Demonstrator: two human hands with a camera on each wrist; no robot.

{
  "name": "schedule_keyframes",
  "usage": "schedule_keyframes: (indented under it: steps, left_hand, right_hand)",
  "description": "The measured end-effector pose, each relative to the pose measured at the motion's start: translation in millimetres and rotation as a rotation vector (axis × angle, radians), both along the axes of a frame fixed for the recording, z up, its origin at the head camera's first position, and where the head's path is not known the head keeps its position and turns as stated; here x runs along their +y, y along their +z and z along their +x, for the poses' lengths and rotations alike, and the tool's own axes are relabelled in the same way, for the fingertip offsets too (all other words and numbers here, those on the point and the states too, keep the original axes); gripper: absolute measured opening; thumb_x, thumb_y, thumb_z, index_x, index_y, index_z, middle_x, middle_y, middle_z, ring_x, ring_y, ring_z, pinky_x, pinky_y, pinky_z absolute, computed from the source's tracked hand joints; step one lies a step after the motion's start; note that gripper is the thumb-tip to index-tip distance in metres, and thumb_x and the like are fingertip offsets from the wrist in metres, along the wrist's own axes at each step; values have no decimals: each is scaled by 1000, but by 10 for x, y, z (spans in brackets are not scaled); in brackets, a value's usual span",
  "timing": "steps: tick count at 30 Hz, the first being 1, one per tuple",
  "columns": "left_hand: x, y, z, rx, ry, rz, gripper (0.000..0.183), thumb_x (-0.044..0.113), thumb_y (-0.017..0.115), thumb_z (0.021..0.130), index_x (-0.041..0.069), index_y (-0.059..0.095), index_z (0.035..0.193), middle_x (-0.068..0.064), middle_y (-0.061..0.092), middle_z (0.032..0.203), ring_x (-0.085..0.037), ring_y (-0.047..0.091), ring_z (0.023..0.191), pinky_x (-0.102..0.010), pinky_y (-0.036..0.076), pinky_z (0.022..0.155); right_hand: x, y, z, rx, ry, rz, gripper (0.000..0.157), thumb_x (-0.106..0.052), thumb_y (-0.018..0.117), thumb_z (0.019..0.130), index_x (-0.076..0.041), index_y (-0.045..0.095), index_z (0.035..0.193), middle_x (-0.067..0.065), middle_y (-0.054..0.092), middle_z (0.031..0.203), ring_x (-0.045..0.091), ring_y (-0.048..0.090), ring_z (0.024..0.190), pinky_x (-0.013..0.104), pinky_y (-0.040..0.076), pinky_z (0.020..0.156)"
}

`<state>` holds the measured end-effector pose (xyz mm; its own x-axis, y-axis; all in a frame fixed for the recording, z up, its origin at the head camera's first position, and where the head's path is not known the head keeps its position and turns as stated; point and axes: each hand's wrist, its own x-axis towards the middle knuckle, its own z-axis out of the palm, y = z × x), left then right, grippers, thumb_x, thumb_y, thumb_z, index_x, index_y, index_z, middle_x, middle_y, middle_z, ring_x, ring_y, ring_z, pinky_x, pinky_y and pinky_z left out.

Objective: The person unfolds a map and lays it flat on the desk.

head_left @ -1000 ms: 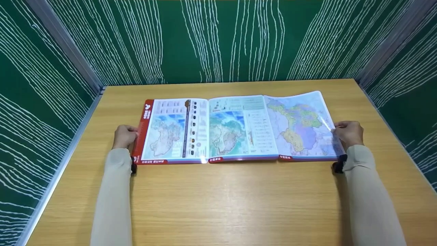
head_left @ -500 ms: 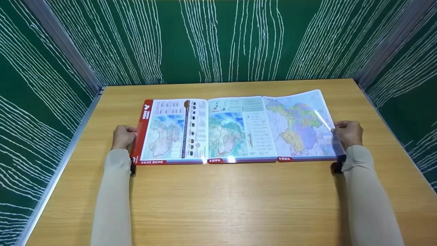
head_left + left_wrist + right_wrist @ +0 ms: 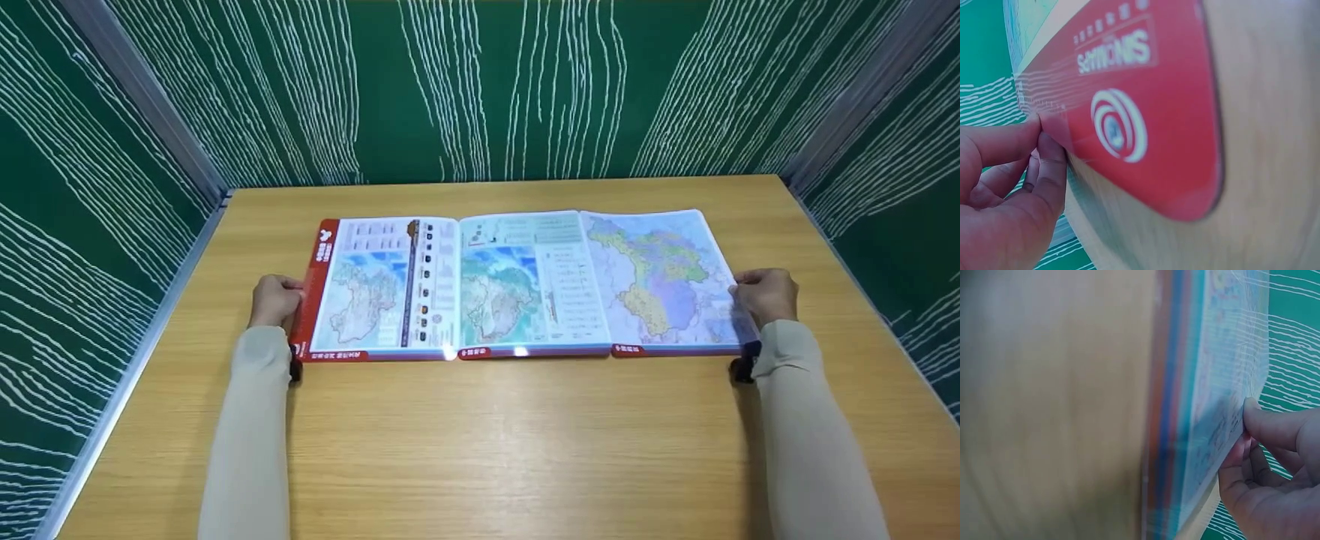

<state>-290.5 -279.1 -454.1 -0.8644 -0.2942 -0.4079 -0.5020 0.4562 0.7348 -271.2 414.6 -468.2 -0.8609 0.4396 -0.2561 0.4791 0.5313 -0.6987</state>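
A glossy fold-out map (image 3: 499,292) lies spread in three panels across the wooden table, its red strip (image 3: 1145,140) at the left end. My left hand (image 3: 276,300) pinches that red edge between thumb and fingers, which the left wrist view shows close up. At the opposite end my right hand (image 3: 766,294) pinches the edge of the panel with the purple and yellow map. In the right wrist view the thumb (image 3: 1275,424) presses on the printed face, with the fingers curled behind the sheet. Coloured layered edges run along the near side.
The wooden table (image 3: 495,450) extends in front of the map and on both sides. Green walls (image 3: 495,90) with white wavy lines stand behind and to either side, with grey metal posts (image 3: 142,90) in the corners.
The far right corner of the map has lowered, and the right panel now looks flatter, with its glare streak gone. Both hands keep their grip and have barely moved.
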Motion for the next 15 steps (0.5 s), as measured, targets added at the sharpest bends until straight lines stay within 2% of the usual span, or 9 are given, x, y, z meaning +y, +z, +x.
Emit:
schedule_keyframes:
  steps: [4, 8, 11, 15]
  left_hand:
    - [-9, -16, -13, 2, 13, 32, 41, 2, 48, 94, -2, 47, 135, -23, 49, 134, -34, 52, 114, -49, 49, 98]
    - [-12, -35, -30, 12, 24, 41, 41, 3, 49, 94, -2, 48, 135, -22, 50, 133, -32, 53, 112, -47, 49, 98]
    - [4, -37, -33, 16, 36, 50, 41, 7, 49, 95, -1, 48, 135, -21, 50, 133, -30, 53, 112, -45, 49, 98]
    - [38, -34, -31, 11, 61, 80, 40, 13, 47, 97, 1, 46, 136, -19, 49, 135, -31, 51, 115, -47, 47, 101]
  right_hand:
    - [2, 8, -17, -40, -4, -11, 39, -6, 55, 93, 7, 54, 130, 25, 51, 131, 26, 51, 106, 16, 43, 60]
    - [2, 25, -32, -73, 7, -19, 41, -9, 54, 94, 7, 51, 132, 25, 48, 135, 29, 47, 112, 33, 46, 85]
    - [3, 56, -40, -107, 25, -48, 46, -12, 53, 94, 7, 47, 135, 26, 43, 140, 33, 42, 119, 47, 38, 104]
    - [-3, 101, -52, -137, 47, -104, 52, -18, 51, 95, 7, 40, 140, 27, 37, 145, 37, 37, 127, 53, 30, 112]
